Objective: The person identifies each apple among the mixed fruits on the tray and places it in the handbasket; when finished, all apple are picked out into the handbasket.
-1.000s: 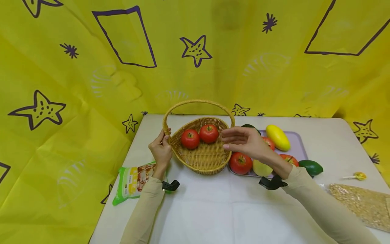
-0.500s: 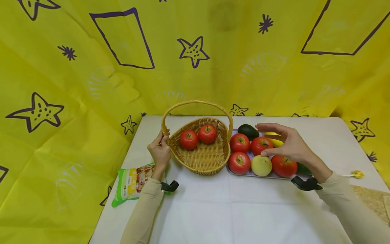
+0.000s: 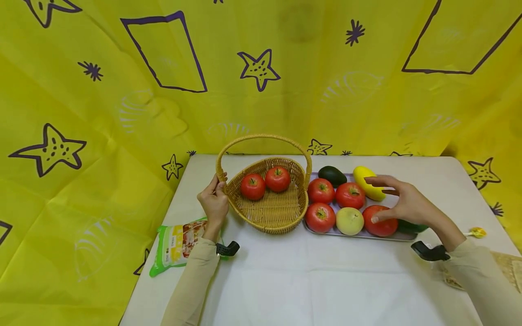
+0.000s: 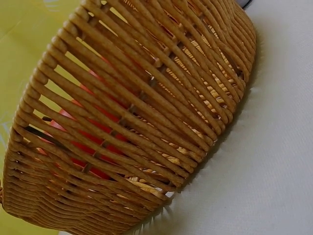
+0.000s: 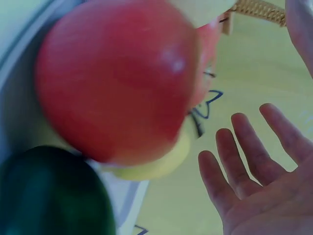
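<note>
My left hand (image 3: pixel 215 201) grips the left base of the arched handle on a wicker basket (image 3: pixel 271 210). Two red apples (image 3: pixel 253 186) lie inside toward its back left; the left wrist view shows red through the weave (image 4: pixel 161 117). My right hand (image 3: pixel 412 206) hovers with spread fingers over the right end of a lilac tray (image 3: pixel 369 236), thumb at a large red apple (image 3: pixel 379 221). In the right wrist view that apple (image 5: pixel 120 81) looms close, apart from the fingers (image 5: pixel 230 161). Nothing is held in the right hand.
Beside the apple on the tray are several more red apples (image 3: pixel 320 217), a pale yellow round fruit (image 3: pixel 349 221), a yellow oval fruit (image 3: pixel 367 181) and dark green fruits (image 3: pixel 332 176). A green food bag (image 3: pixel 179 244) lies left, a lollipop (image 3: pixel 476 232) and grain bag (image 3: pixel 503 267) right.
My right hand has moved away from the basket, rightward across the tray to the front right apple, its fingers spreading. The left hand keeps its grip on the basket handle.
</note>
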Action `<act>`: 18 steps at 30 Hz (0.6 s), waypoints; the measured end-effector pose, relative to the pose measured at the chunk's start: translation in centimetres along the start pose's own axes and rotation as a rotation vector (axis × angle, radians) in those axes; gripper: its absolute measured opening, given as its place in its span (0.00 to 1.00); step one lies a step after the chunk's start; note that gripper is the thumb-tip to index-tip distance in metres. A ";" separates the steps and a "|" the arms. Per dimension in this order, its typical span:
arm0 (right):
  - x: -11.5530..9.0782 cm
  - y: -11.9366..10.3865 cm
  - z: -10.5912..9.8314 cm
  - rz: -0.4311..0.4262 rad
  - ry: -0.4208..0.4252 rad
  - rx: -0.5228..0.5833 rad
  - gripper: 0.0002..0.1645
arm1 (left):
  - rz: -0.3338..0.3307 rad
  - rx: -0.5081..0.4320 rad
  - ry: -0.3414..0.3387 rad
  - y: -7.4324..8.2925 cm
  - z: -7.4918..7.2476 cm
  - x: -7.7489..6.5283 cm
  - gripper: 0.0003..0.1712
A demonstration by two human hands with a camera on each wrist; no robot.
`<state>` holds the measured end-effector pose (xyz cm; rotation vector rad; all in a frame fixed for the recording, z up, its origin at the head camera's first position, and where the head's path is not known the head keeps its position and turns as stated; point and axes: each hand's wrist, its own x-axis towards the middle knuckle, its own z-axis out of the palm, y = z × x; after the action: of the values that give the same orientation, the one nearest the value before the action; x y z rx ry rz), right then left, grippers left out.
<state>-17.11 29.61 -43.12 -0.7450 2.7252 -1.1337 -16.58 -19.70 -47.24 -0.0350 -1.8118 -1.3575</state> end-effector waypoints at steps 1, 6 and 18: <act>-0.2 0.3 0.0 0.003 0.002 0.001 0.56 | -0.001 -0.005 -0.003 0.4 0.0 0.0 0.17; -0.8 1.3 0.4 -0.006 0.014 0.044 0.52 | -0.007 -0.022 -0.014 1.7 -0.2 0.1 0.18; -1.5 2.3 1.3 -0.048 -0.018 0.045 0.49 | -0.005 -0.008 -0.015 1.9 -0.3 0.2 0.18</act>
<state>-16.40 30.85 -45.83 -0.8142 2.6713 -1.1886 -15.62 -19.23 -45.68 -0.0452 -1.8202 -1.3716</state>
